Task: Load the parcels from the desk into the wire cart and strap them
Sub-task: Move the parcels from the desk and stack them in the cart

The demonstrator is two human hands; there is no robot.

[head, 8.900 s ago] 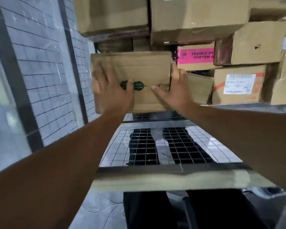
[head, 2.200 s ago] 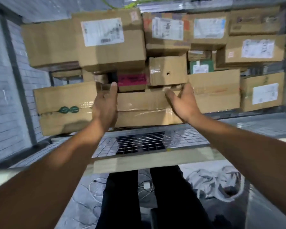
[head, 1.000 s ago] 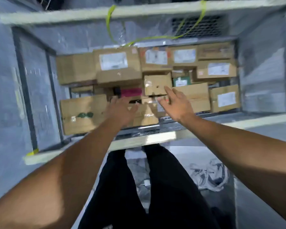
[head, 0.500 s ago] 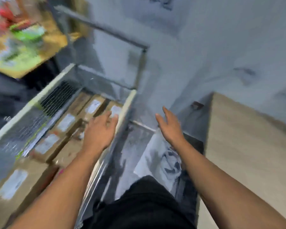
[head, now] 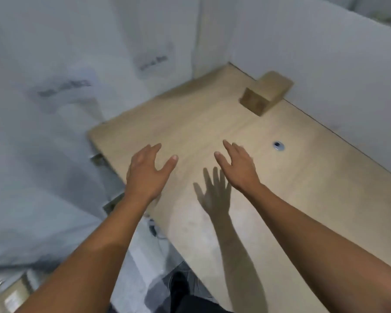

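Dark trousers and a shoe sit at the bottom edge, beside the near edge of the counter. Blurred cardboard with a pale label shows in the bottom-left corner. Both bare forearms reach forward. The left hand is over the counter's left edge, palm down, fingers straight, thumb spread out, holding nothing. The right hand is over the middle of the counter, fingers straight and loosely spread, also holding nothing. Its shadow falls on the light wood surface just left of the wrist, so the hand is off the surface. A small round grommet lies in the counter right of the right hand. One small brown cardboard parcel lies at the far end of the counter, touching or just beside the white wall, well apart from both hands. White sheeting with blurred dark lettering fills the left side.
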